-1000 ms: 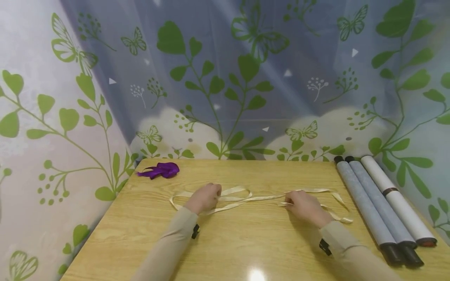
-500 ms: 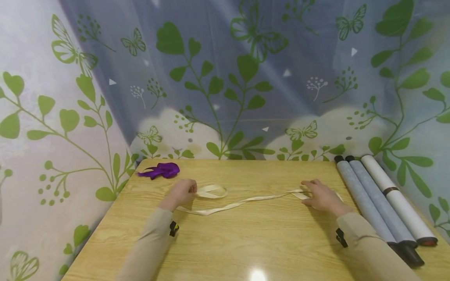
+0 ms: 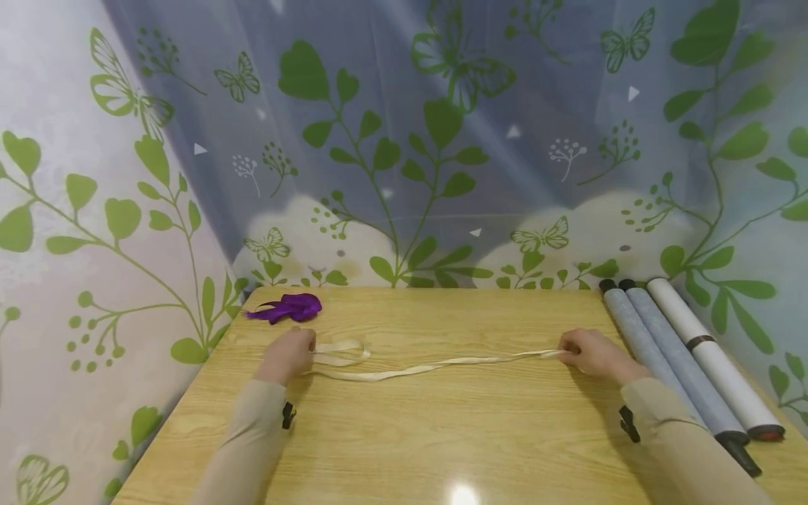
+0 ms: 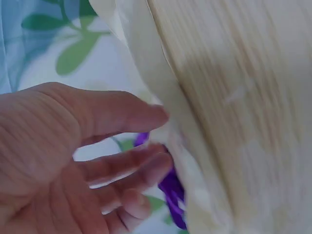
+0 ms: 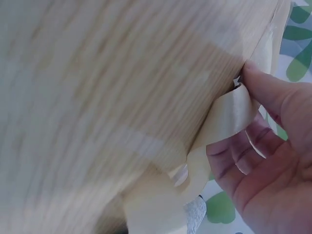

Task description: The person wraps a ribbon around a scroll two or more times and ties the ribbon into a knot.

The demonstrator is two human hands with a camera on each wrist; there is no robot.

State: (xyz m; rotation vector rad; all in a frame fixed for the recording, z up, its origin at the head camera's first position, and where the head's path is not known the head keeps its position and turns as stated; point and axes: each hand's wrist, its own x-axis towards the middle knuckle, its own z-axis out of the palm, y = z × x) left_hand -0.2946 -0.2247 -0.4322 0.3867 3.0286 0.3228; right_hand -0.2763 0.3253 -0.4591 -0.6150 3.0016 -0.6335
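Note:
A cream ribbon (image 3: 435, 365) lies stretched across the wooden table between both hands, twisted along its length. My left hand (image 3: 289, 354) pinches it at the left, with a loose loop (image 3: 344, 347) trailing out to the right. In the left wrist view, the thumb (image 4: 141, 117) is at the ribbon's edge and the other fingers are curled below it. My right hand (image 3: 596, 354) pinches the ribbon's right part. Folds of ribbon (image 5: 226, 114) hang by the thumb in the right wrist view, partly hiding the fingers.
A bunched purple ribbon (image 3: 290, 307) lies at the table's back left, just beyond the left hand. Two grey rolls (image 3: 678, 365) and a white roll (image 3: 713, 358) line the right side, close to the right hand. A printed curtain (image 3: 404, 140) stands behind the table.
The hands have moved apart, the left one leftward and the right one rightward, drawing the ribbon out. The loop has slid left with the left hand. The right fingers have closed on the ribbon.

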